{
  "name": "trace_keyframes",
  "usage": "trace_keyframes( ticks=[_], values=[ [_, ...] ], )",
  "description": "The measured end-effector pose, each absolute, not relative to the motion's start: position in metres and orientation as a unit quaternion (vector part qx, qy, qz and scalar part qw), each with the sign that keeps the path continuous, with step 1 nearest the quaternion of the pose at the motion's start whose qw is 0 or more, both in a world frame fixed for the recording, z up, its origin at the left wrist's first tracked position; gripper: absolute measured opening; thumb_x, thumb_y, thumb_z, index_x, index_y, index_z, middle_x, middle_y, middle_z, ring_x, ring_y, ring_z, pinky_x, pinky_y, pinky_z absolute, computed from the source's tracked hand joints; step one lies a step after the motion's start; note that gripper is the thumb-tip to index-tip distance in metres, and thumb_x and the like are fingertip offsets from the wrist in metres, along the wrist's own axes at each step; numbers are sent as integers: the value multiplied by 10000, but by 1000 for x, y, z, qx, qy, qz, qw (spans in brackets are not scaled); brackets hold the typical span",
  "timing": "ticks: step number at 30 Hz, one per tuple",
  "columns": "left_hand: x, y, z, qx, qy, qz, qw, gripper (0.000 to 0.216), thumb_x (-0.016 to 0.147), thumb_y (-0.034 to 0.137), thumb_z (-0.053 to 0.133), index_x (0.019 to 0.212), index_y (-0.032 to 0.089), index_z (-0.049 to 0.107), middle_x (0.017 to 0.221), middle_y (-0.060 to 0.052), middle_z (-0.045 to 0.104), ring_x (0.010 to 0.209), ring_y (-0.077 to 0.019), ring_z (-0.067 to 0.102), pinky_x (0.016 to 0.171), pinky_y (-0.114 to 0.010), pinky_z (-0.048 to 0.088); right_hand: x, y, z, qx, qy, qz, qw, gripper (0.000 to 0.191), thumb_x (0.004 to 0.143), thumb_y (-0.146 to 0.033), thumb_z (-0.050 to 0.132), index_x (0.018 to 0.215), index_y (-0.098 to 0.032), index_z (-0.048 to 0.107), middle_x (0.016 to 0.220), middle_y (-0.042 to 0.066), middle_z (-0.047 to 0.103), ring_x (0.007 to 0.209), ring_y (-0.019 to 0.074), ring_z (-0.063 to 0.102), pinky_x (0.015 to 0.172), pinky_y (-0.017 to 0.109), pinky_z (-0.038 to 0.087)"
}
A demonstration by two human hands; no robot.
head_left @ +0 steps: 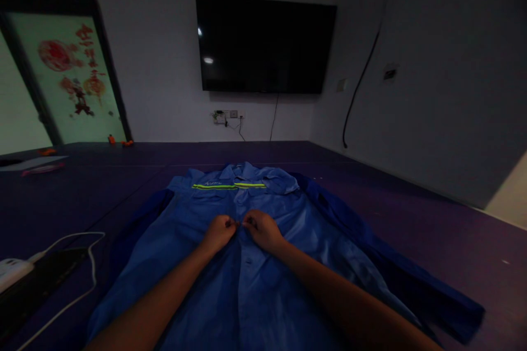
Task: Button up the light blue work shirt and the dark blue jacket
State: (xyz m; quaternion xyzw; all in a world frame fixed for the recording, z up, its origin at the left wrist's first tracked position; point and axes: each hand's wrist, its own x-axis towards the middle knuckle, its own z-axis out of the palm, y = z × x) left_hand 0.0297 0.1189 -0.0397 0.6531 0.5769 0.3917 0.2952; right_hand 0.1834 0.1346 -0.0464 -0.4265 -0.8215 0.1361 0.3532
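A blue work shirt [197, 274] lies spread with its front up and its collar away from me. Yellow-green stripes cross its chest, and a button placket runs down the middle. At that placket, below the chest stripes, my left hand [219, 232] pinches the shirt's front edge. Close beside it, my right hand [263, 228] pinches the facing edge, fingertips nearly meeting the left ones. Any button between the fingers is too small to make out. One darker blue sleeve stretches out to the lower right.
The shirt rests on a dark purple floor [411, 219]. At the lower left are a white power strip [14, 273] and a looping white cable [94, 263]. A television [265, 46] hangs on the far wall, and a black cable [364, 71] dangles at right.
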Motion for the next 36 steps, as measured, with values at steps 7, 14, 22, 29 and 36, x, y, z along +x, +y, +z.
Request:
trace_keyframes(
  ticks=[7, 14, 22, 29, 36],
  values=[
    [30, 121, -44, 685, 563, 389, 251, 235, 701, 288, 445, 520, 147, 496, 497, 26, 476, 515, -111, 447, 516, -219, 302, 184, 139, -49, -414, -794, 228, 382, 79, 754, -227, 545, 741, -166, 594, 628, -12, 575, 541, 91, 497, 518, 187, 353],
    [30, 119, -43, 695, 560, 390, 227, 175, 712, 217, 444, 605, 133, 554, 539, 19, 515, 534, -106, 466, 520, -207, 310, 183, 129, -40, -443, -808, 152, 356, 139, 742, -304, 566, 812, -199, 623, 688, -9, 612, 560, 98, 512, 522, 196, 336],
    [32, 116, -38, 720, 572, 353, 174, 206, 747, 222, 444, 581, 142, 537, 504, 24, 485, 499, -99, 445, 495, -206, 258, 183, 129, -40, -457, -809, 129, 347, 106, 736, -269, 558, 754, -200, 636, 680, -4, 633, 563, 102, 524, 521, 196, 331],
    [31, 113, -37, 738, 572, 326, 150, 222, 765, 245, 443, 603, 144, 558, 519, 15, 505, 500, -99, 444, 481, -210, 224, 183, 140, -51, -441, -755, 265, 407, 106, 700, -241, 562, 678, -166, 633, 597, -5, 612, 520, 99, 518, 484, 187, 347],
    [31, 113, -37, 736, 577, 318, 154, 234, 774, 261, 443, 622, 143, 576, 520, 8, 516, 493, -95, 439, 478, -207, 216, 178, 145, -51, -439, -654, 432, 439, 69, 642, -180, 564, 579, -152, 564, 508, -39, 548, 448, 73, 467, 451, 179, 347]
  ],
)
